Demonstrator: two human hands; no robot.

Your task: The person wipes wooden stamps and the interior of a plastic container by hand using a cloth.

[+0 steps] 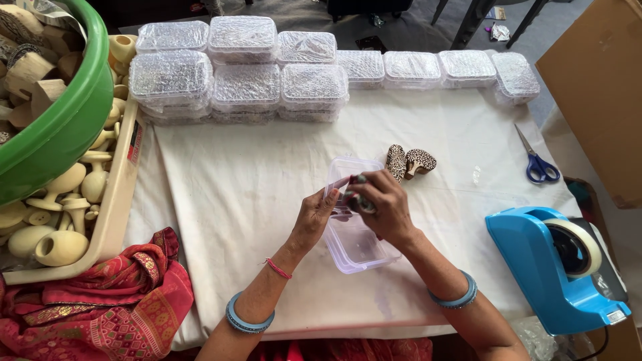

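The worktop [254, 200], covered in a white cloth, carries the whole job. Along its far edge stands a long row of clear lidded boxes [247, 80], stacked two high at the left and all seemingly filled and closed, so much of the packing looks done. At the left a green tub [73, 113] and a cream tray [114, 214] hold many pale carved wooden pieces, which suggests plenty is left. A blue tape dispenser [555, 267] sits at the right, with blue-handled scissors [538, 164] beyond it.

In the middle lies one open clear box [354, 241], looking empty and without a lid. Above it the left hand [314, 217] touches the box's left rim with its fingers loosely curled, while the right hand [381, 204] is closed round a small dark carved block [358, 197], pinching it over the box. Two more patterned blocks [409, 162] wait just beyond the box on the cloth. By my judgement this box is only being started.
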